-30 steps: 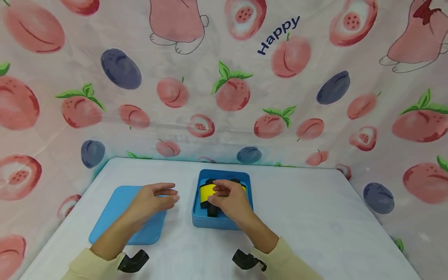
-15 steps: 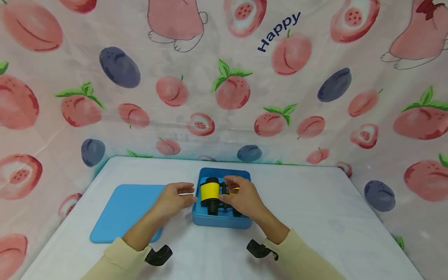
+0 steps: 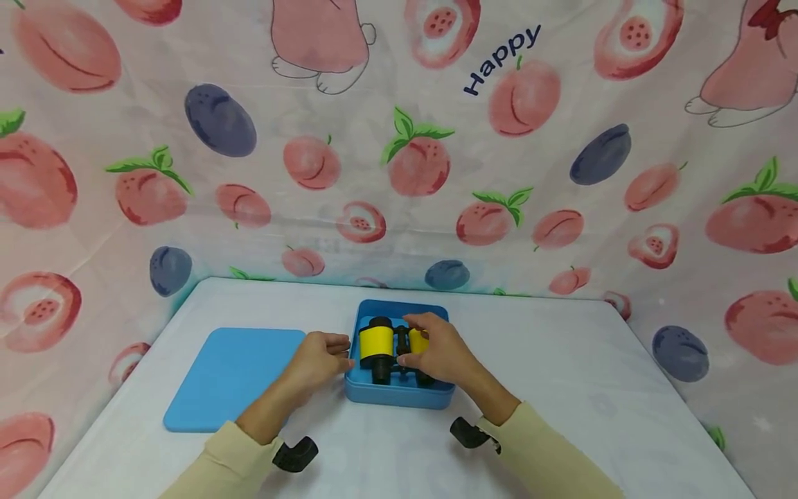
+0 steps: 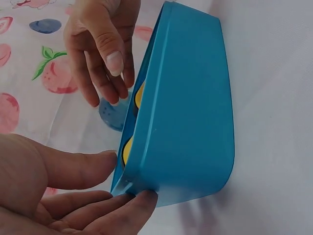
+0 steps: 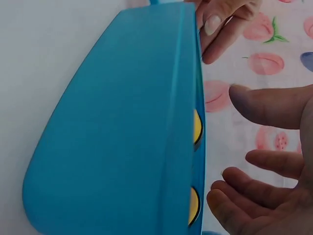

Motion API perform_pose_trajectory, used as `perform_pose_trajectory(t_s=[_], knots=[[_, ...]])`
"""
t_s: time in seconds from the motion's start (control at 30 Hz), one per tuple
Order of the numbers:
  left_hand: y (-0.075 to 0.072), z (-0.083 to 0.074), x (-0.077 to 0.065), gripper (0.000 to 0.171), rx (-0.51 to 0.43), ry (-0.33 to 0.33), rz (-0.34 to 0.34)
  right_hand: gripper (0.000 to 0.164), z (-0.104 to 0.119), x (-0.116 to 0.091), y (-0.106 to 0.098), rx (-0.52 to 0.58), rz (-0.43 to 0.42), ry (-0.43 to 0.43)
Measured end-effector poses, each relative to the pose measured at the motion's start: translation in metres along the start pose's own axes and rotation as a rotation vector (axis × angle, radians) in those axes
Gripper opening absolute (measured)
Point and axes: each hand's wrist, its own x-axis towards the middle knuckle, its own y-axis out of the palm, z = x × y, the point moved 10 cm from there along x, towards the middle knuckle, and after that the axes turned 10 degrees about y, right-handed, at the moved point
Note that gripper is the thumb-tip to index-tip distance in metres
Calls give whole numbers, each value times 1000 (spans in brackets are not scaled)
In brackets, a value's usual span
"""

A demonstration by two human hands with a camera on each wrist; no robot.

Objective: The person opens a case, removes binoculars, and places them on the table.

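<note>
Yellow and black binoculars lie in a blue open-topped box. In the left wrist view only their yellow edges peek over the rim. My left hand is at the box's left side. Its fairly straight fingertips touch the outer wall near a corner, with the thumb by the rim. Over the right half of the binoculars hovers my right hand, thumb and fingers spread apart. The right wrist view shows it just above the box opening, holding nothing. It hides part of the right barrel.
A flat blue lid lies on the white table to the left of the box. A fruit-printed cloth rises behind the table's far edge. Black wrist mounts stick out below both sleeves.
My left hand has moved right, from over the lid to the box's left side. The right hand has shifted slightly right, uncovering the left barrel. Box and lid stay in place.
</note>
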Motion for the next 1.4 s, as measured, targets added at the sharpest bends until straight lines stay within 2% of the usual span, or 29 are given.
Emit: perform_pose_trajectory(t_s=[0.33,0.5,0.63,0.73,0.9,1.23,1.4], knots=[[3,4,1,50,41,18,8,79,-1,8,17,-343,67,-133],[4,1,1,49,83,38,15,87,-1,11,23,-536,61,-196],[5,0,1,48,88,47,24,92,0,14,27,-623,62,-245],[5,-1,2,48,96,63,35,95,3,15,30,-660,72,-279],[5,1,2,48,90,46,26,96,2,19,33,-699,85,-301],[8,6,2,48,62,30,19,99,-4,28,34,-678,124,-258],[7,5,1,48,54,39,22,101,-4,33,35,-691,132,-278]])
